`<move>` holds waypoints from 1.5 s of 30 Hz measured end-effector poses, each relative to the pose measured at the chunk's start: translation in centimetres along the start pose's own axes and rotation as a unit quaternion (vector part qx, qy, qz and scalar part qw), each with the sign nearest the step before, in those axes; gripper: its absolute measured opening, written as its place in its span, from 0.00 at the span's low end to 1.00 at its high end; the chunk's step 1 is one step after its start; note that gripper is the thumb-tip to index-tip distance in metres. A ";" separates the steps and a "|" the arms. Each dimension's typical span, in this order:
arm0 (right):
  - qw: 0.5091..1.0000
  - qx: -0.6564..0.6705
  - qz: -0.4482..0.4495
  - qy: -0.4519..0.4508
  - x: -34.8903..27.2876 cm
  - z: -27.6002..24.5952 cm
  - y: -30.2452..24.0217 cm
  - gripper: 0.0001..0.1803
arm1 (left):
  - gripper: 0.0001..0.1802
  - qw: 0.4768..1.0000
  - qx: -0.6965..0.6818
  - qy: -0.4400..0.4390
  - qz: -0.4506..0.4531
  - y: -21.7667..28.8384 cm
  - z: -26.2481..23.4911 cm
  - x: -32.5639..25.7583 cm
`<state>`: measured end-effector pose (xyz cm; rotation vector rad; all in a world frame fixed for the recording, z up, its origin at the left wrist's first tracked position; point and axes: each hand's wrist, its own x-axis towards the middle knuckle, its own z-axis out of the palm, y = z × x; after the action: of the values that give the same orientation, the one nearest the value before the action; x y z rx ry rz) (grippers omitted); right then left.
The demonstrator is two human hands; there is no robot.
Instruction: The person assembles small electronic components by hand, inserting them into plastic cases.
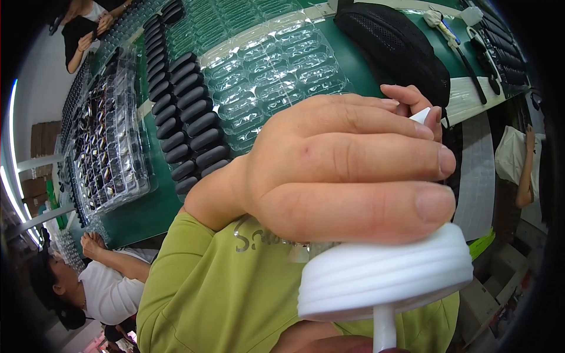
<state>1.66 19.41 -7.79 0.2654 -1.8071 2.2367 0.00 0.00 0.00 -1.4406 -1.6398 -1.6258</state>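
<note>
White plastic: I see a white pump top (382, 276) with a ribbed collar, raised very close under the head camera, well above the green bench (147, 212).
Left hand (341, 170): it is curled tight over the pump top, thumb along the collar and fingertips pinching the small white spout end.
Right hand (318, 342): only a sliver of skin shows at the bottom edge beside the thin white tube (384, 329). I cannot tell whether it grips anything.
Done so far: I judge the pump top is lifted and in hand, and its tube hangs free with no bottle in sight.
Left to do: I see nothing it is fitted to.
Bench stock: rows of black oblong cases (188, 117) lie beside clear blister trays (271, 70), whose pockets look mostly empty.
Edges: the near bench edge runs just beyond my yellow-green sleeve (235, 294), and a black mesh bag (394, 41) sits behind the fingers.
Open room: there is free air around the hand, but a co-worker in white (106, 288) is at lower left, so I would keep clear of that side.
</note>
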 end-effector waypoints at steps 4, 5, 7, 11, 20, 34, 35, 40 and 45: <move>1.000 0.004 -0.007 0.015 0.0 0.2 -0.1 0.37 | 0.40 1.000 0.007 0.004 -0.011 0.3 0.3 0.0; 1.000 0.004 -0.004 0.025 -0.1 0.3 -0.1 0.37 | 0.40 1.000 0.005 0.011 -0.013 0.3 0.5 0.0; 1.000 -0.002 -0.009 0.027 0.0 0.5 0.0 0.37 | 0.27 0.988 -0.012 0.118 0.096 -2.5 2.5 0.9; 0.999 0.005 -0.012 0.030 0.2 0.6 0.2 0.37 | 0.38 1.000 0.020 0.009 -0.001 0.1 0.4 -0.1; 0.999 0.005 -0.011 0.048 0.3 0.2 0.1 0.38 | 0.37 1.000 0.013 -0.008 0.018 -0.7 0.0 0.1; 0.999 0.021 0.010 0.042 0.2 0.6 0.0 0.38 | 0.43 1.000 0.014 0.000 -0.015 0.4 0.0 -0.1; 0.999 0.024 0.007 0.039 0.3 0.7 0.1 0.38 | 0.43 1.000 0.018 -0.005 -0.015 0.4 -0.1 -0.1; 0.998 0.032 0.010 0.046 0.3 0.6 0.2 0.39 | 0.43 1.000 0.023 0.003 -0.012 0.1 0.3 -0.3; 0.998 0.042 0.010 0.048 0.3 0.4 0.2 0.39 | 0.42 1.000 0.025 -0.002 -0.005 -0.1 0.0 -0.2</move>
<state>1.33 18.99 -7.83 0.1540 -1.6774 2.2995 0.00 -0.03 -0.20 -1.4150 -1.6810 -1.5770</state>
